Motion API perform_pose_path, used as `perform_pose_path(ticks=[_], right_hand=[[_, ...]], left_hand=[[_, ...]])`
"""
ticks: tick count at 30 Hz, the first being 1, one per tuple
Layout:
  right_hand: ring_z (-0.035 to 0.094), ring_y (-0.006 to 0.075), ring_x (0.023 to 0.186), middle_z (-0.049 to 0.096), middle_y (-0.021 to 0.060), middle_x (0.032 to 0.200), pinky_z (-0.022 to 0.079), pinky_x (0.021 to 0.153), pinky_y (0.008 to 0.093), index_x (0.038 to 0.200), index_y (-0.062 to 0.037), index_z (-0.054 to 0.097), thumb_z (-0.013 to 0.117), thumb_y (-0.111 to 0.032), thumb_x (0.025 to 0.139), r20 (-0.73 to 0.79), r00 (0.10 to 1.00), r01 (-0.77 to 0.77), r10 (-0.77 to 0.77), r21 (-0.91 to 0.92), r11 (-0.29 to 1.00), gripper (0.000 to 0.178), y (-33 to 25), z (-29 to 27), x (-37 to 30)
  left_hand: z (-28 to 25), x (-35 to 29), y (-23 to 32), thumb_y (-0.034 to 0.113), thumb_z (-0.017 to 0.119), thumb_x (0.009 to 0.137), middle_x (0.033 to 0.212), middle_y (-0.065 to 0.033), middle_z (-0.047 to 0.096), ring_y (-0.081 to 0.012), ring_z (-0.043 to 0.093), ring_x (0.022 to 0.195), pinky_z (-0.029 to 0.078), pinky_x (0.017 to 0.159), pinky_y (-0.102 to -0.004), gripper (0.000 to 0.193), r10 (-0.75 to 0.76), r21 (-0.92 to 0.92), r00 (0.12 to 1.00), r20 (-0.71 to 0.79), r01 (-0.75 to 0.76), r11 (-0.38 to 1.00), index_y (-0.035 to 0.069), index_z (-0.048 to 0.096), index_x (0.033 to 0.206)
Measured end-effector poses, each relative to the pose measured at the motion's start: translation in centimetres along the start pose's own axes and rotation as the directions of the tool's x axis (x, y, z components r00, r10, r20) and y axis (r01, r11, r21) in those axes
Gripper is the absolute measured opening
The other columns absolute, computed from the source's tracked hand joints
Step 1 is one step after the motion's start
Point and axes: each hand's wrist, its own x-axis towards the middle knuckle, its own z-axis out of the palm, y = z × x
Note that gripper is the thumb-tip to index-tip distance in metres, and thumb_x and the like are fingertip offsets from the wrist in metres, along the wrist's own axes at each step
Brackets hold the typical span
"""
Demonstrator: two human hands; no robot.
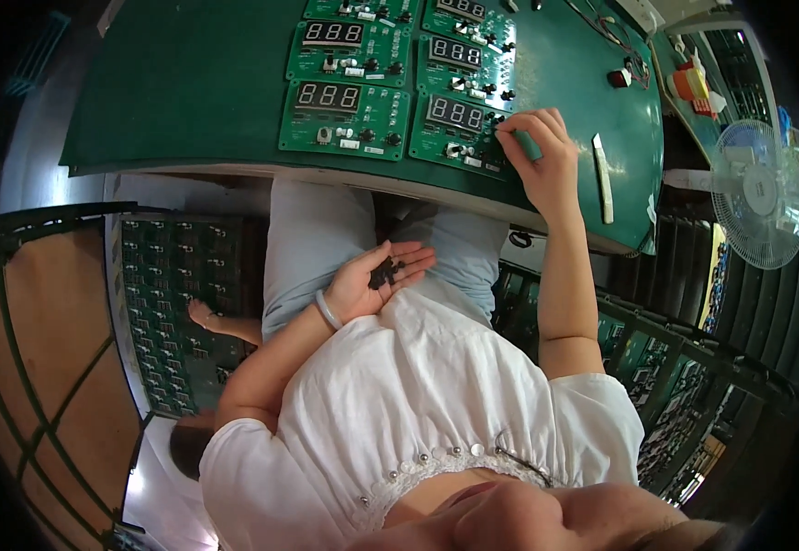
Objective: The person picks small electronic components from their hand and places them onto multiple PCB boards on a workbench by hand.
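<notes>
My left hand (363, 280) rests palm up over my lap, fingers stretched out, carrying a little heap of small black parts (385, 273) in the palm. At the table, thumb and forefinger of my right hand (541, 151) are pinched together over the right side of the nearest right-hand circuit board (425, 138). What they hold, if anything, is too small to make out. This green board bears a three-digit display (454, 113) and black round components along its lower edge. Left of it lies a similar circuit board (294, 138), touched by neither hand.
More such boards stand in two columns farther back on the green table mat (188, 83). A white-handled cutter knife (604, 179) lies right of my right hand. A fan (757, 188) is at the far right. At lower left, another person's hand (202, 314) is over a board rack (165, 275).
</notes>
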Motion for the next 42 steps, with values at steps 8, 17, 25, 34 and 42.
perform_pose_path(ticks=[8, 17, 25, 34, 42], right_hand=[[0.058, 0.0229, 0.085, 0.065, 0.0035, 0.085, 0.044, 0.08, 0.0341, 0.085, -0.0066, 0.065, 0.071, -0.005, 0.074, 0.047, 0.998, -0.052, 0.051, 0.015, 0.999, 0.013, 0.8, 0.5, 0.1], [0.057, 0.0224, 0.086, 0.065, 0.002, 0.086, 0.042, 0.082, 0.0345, 0.085, -0.0086, 0.065, 0.071, -0.007, 0.074, 0.039, 0.997, -0.066, 0.067, -0.02, 0.998, 0.013, 0.7, 0.8, -0.2], [0.057, 0.021, 0.083, 0.065, 0.0012, 0.085, 0.043, 0.078, 0.0333, 0.086, -0.0103, 0.066, 0.07, -0.007, 0.074, 0.016, 0.989, 0.147, -0.148, -0.236, 0.961, 0.013, -0.7, -0.3, 0.3], [0.057, 0.0205, 0.078, 0.063, 0.0013, 0.08, 0.045, 0.072, 0.0349, 0.08, -0.0067, 0.06, 0.071, -0.003, 0.07, 0.019, 0.981, 0.191, -0.193, -0.27, 0.944, 0.016, -1.2, 0.2, -0.3], [0.055, 0.0209, 0.076, 0.058, 0.0023, 0.073, 0.044, 0.075, 0.0344, 0.081, -0.0069, 0.051, 0.068, -0.002, 0.071, 0.167, 0.968, 0.233, -0.186, -0.332, 0.914, 0.02, -2.4, -0.3, 1.2]], left_hand=[[0.3, 0.0, 0.3, 0.028, 0.034, 0.103, 0.138, -0.0231, 0.043, -0.0334, 0.041, 0.131, 0.035, 0.11, -0.0409, 0.044, -0.01, -0.001, 0.999, -0.052, 0.01, 1.0, -0.005, 0.043, 0.129], [0.0, 0.1, 0.1, 0.029, 0.034, 0.102, 0.138, -0.0231, 0.044, -0.0335, 0.042, 0.131, 0.035, 0.11, -0.041, 0.044, 0.002, 0.009, 1.0, -0.024, -0.002, 1.0, -0.005, 0.043, 0.129], [-0.1, 0.0, 0.2, 0.028, 0.035, 0.102, 0.138, -0.023, 0.044, -0.0332, 0.042, 0.13, 0.037, 0.109, -0.0404, 0.045, 0.0, 0.013, 0.999, -0.035, 0.001, 1.0, -0.006, 0.043, 0.13], [-0.5, 0.1, 0.2, 0.028, 0.036, 0.102, 0.139, -0.0228, 0.043, -0.033, 0.042, 0.131, 0.037, 0.109, -0.0398, 0.045, -0.004, -0.016, 1.0, -0.012, 0.004, 1.0, -0.006, 0.042, 0.132], [-0.8, 0.1, 0.2, 0.027, 0.038, 0.101, 0.139, -0.022, 0.043, -0.0325, 0.041, 0.132, 0.038, 0.108, -0.039, 0.044, -0.012, -0.047, 1.0, 0.015, 0.012, 0.999, -0.006, 0.044, 0.13]])
